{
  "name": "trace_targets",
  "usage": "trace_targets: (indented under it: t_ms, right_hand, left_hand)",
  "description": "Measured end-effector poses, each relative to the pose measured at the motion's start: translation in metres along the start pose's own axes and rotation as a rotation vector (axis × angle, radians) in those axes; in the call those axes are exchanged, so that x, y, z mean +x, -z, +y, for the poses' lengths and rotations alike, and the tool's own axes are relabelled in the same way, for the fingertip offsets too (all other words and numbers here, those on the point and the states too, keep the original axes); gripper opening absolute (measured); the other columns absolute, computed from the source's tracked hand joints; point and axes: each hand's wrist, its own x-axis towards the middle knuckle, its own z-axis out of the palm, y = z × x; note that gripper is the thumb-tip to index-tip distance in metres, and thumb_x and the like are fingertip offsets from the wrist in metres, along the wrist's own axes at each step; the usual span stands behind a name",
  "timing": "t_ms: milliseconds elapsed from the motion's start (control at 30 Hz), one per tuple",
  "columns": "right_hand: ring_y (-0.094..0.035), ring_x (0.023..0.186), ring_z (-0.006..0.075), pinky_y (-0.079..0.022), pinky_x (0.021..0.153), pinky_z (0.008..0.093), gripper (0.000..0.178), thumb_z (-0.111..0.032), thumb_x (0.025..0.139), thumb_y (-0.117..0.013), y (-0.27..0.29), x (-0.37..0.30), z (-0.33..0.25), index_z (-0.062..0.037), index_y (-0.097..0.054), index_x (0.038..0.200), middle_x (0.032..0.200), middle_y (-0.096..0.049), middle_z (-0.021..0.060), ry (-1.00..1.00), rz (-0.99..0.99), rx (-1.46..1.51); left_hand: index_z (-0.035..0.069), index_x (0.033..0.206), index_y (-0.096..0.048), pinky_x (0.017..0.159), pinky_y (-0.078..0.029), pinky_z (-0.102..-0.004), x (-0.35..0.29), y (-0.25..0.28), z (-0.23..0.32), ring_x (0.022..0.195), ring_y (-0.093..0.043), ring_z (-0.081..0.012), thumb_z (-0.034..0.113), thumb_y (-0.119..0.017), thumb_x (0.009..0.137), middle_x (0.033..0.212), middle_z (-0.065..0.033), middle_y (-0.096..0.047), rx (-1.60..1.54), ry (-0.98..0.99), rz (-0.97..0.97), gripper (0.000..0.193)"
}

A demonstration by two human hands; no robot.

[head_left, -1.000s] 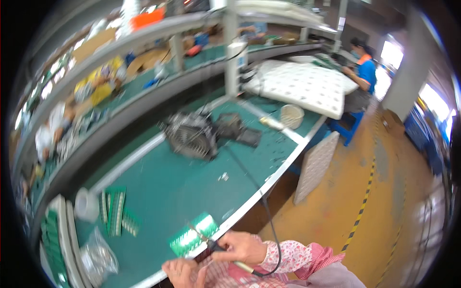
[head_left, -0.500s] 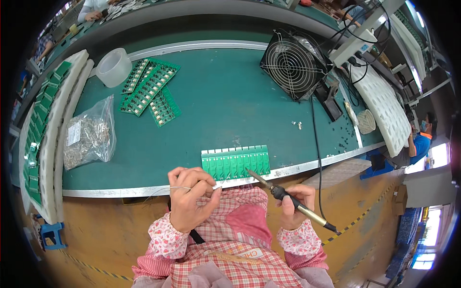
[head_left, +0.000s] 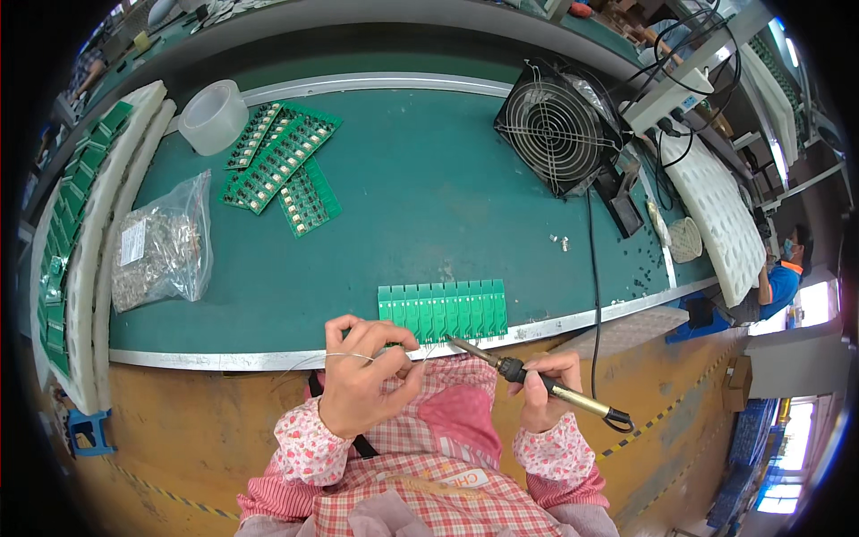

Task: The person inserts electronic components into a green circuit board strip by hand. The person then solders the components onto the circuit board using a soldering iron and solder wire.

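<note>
Left hand: fingers curled, thumb and forefinger drawn together, seemingly pinching a thin silvery wire that crosses the fingers; nearer the person than the fan, and left of it.
Right hand: closed round the soldering iron by its dark grip, pen-fashion, nearer the person than the fan.
Front board: green, flat on the bench, left of the fan and toward the person, by the metal edge. Iron tip at its near side; from here I cannot tell whether they touch.
Board handling: probably light and stiff, brittle under bending; best taken by the bare long edges, clear of the pins.
Iron handling: likely light, tip presumably hot; hold at the grip only.
Wire handling: looks soft, easily bent; pinch near the working end.
Count, in hand: 1 iron, 1 visible wire strand.
Count, boards: 1 front board; 3 visible populated boards, overlapping, left of the fan.
Count, others: 1 fan; 1 clear bag of small metal parts and 1 translucent ring, both well left of the fan. Parts inside the bag: too small to count.
</note>
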Motion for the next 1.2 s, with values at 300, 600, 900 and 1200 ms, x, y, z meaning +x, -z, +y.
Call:
trace_targets:
  t_ms: [300,600,900,1200]
  right_hand:
    - [-0.059,0.055,0.0126,-0.048,0.051,0.0235,0.016,-0.002,0.080,-0.057,0.005,-0.003,0.008,0.0027,-0.046,0.090,0.069,-0.060,0.0127,-0.021,-0.030,0.029]
    - [-0.055,0.052,0.0124,-0.045,0.048,0.0235,0.014,-0.003,0.079,-0.059,0.001,0.000,0.004,0.0020,-0.048,0.088,0.065,-0.059,0.0109,0.019,-0.010,0.003]
    - [-0.056,0.051,0.0120,-0.046,0.047,0.0241,0.014,-0.005,0.082,-0.057,-0.002,0.002,0.002,0.0012,-0.046,0.089,0.063,-0.059,0.0112,-0.011,-0.003,0.001]
    - [-0.055,0.050,0.0114,-0.046,0.047,0.0239,0.016,-0.008,0.083,-0.057,-0.002,0.002,0.004,0.0006,-0.045,0.089,0.062,-0.057,0.0105,-0.032,0.008,0.054]
  left_hand:
    - [0.010,0.062,-0.051,0.080,-0.032,-0.0380,0.000,-0.002,0.001,0.084,-0.057,-0.0187,0.004,-0.070,0.061,0.089,0.0010,-0.061,0.013,0.004,-0.006,0.021]
    - [0.010,0.063,-0.051,0.080,-0.032,-0.0382,-0.002,-0.001,0.000,0.083,-0.056,-0.0201,0.006,-0.071,0.063,0.089,0.0009,-0.062,0.034,-0.011,-0.010,0.021]
    - [0.010,0.064,-0.051,0.080,-0.031,-0.0381,-0.002,-0.001,-0.001,0.082,-0.056,-0.0196,0.007,-0.071,0.064,0.089,0.0009,-0.061,0.013,-0.002,-0.019,0.021]
    - [0.011,0.063,-0.050,0.077,-0.032,-0.0375,-0.001,-0.003,-0.001,0.081,-0.056,-0.0189,0.006,-0.071,0.064,0.088,0.0013,-0.061,0.038,-0.009,-0.012,0.022]
